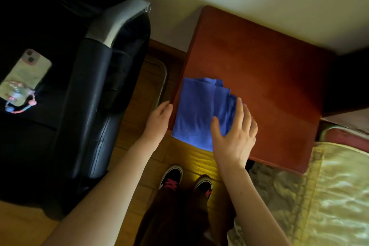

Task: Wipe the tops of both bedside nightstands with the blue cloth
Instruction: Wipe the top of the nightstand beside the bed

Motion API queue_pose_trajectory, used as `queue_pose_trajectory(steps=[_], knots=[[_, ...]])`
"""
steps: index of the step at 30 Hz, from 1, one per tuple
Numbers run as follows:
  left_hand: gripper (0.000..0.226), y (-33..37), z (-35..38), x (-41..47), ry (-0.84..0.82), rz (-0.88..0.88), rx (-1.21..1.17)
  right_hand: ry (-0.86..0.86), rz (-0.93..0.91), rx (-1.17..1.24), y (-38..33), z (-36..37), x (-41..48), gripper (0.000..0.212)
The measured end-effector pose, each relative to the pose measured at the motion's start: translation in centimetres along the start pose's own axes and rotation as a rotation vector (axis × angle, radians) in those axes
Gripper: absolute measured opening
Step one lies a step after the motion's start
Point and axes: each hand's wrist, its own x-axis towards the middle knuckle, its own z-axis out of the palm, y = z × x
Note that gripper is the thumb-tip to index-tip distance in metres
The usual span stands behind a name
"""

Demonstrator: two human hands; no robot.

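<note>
A reddish-brown wooden nightstand (259,66) stands against the wall, seen from above. The folded blue cloth (197,110) lies on its near left corner, with its lower edge hanging over the front. My right hand (233,136) lies flat on the cloth's right side, fingers spread. My left hand (159,118) rests against the nightstand's left edge, beside the cloth, holding nothing. Only one nightstand is in view.
A black leather armchair (83,86) stands close on the left, with a phone (24,78) and a beaded charm on its seat. The bed (319,195) with a pale shiny cover lies at the lower right. My shoes (171,177) stand on the wooden floor.
</note>
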Motion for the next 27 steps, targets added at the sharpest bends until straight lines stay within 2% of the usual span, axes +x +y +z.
queue_pose_trajectory(steps=[2, 4, 6, 8, 11, 14, 16, 22, 27], knots=[[0.044, 0.1, -0.1, -0.6, 0.01, 0.016, 0.025, -0.083, 0.113, -0.062, 0.6, -0.4, -0.7, 0.081], [0.043, 0.0, -0.2, -0.9, 0.01, 0.026, 0.034, -0.121, 0.133, -0.066, 0.3, -0.3, -1.3, 0.086], [0.042, -0.2, -0.2, -0.8, 0.005, 0.029, 0.036, -0.119, 0.156, 0.014, -0.6, 0.2, -1.6, 0.086], [0.042, -0.4, -0.3, -0.7, 0.003, 0.035, 0.034, -0.109, 0.251, 0.198, -1.3, 0.5, -1.7, 0.081], [0.04, -0.9, -0.3, -0.3, 0.013, 0.036, 0.003, -0.08, 0.465, 0.473, -1.6, 0.7, -1.1, 0.06], [0.04, -1.2, -0.2, 0.0, 0.015, 0.042, -0.01, -0.203, 0.587, 0.708, -1.2, 1.0, -0.6, 0.029], [0.04, -1.3, -0.3, 0.1, 0.021, 0.048, 0.004, -0.292, 0.658, 0.927, -1.2, 0.9, -0.7, 0.017], [0.038, 0.4, -1.0, -3.1, 0.076, 0.068, 0.03, -0.304, 0.426, 1.049, -1.3, -3.7, -1.4, 0.012], [0.032, 7.2, -2.3, -12.6, 0.113, 0.233, 0.112, -0.267, 0.288, 1.05, -1.7, -15.0, -2.5, 0.005]])
